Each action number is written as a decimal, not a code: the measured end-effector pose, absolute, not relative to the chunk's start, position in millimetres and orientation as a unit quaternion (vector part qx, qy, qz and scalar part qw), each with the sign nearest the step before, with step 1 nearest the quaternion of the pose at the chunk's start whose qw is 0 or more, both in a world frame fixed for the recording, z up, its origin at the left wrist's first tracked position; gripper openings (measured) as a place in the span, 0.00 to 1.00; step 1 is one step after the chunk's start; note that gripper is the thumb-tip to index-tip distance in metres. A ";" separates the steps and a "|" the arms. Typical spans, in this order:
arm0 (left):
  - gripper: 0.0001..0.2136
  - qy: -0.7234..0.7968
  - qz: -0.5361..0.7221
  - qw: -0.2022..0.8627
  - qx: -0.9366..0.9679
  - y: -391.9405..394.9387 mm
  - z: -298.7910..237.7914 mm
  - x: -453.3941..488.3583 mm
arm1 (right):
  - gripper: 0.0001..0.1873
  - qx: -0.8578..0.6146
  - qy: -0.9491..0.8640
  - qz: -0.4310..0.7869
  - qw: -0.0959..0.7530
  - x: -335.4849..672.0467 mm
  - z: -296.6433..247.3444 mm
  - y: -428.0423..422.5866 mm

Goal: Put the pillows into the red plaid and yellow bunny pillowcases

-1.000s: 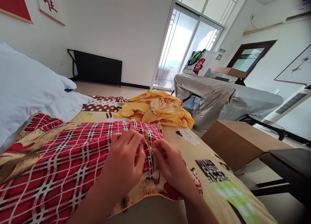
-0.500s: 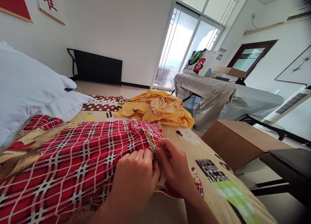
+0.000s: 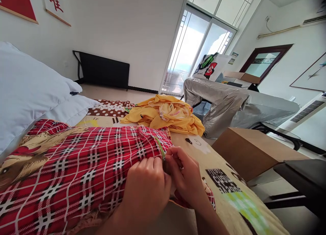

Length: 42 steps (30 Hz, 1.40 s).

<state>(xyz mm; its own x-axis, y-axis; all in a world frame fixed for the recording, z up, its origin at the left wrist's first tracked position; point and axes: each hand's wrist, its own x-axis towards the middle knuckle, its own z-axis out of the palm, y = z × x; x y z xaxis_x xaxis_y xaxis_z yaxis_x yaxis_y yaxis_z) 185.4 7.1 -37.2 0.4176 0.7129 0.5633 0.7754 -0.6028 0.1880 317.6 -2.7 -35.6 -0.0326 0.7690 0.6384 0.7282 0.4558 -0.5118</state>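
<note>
A red plaid pillowcase (image 3: 96, 163) with a cartoon animal print lies in front of me, looking filled out. Along its right end runs a green zipper (image 3: 159, 148). My left hand (image 3: 146, 180) is closed on the fabric edge beside the zipper, knuckles up. Pressed close to it, my right hand (image 3: 184, 175) pinches at the lower end of the green strip. The zipper's slider is hidden by the fingers. A flap of the same plaid cloth shows below my right wrist.
White pillows (image 3: 33, 95) rest at the left. Behind the pillowcase lies a crumpled yellow cloth (image 3: 142, 114) on the beige patterned bed cover (image 3: 196, 150). To the right stand a cardboard box (image 3: 254, 150), a dark chair (image 3: 303, 177) and furniture under silver sheeting (image 3: 226, 99).
Both hands have shifted slightly right along with the pillowcase end, keeping their grip at the zipper. The whole view has also moved slightly.
</note>
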 end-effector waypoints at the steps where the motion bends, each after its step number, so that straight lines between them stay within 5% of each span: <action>1: 0.05 -0.442 -0.300 0.042 -0.845 7.1 -36.5 185.1 | 0.07 -0.521 -0.718 0.021 0.462 317.8 -35.8 -2.6; 32: 0.06 -0.258 -0.440 -0.025 -0.860 28.2 -42.4 177.5 | 0.07 -0.534 -0.692 0.024 0.485 329.4 -38.9 3.1; 42: 0.07 -0.251 -0.365 -0.045 -0.896 27.4 -31.7 169.2 | 0.07 -0.535 -0.695 0.012 0.480 328.5 -38.5 3.2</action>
<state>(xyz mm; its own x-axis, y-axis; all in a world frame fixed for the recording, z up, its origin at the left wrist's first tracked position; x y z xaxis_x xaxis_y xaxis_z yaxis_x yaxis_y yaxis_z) 169.2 27.4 -31.7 0.6080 0.4825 0.6305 0.4165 -0.8699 0.2641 328.5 3.2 -38.5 0.0350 0.7550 0.6547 0.7324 0.4264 -0.5309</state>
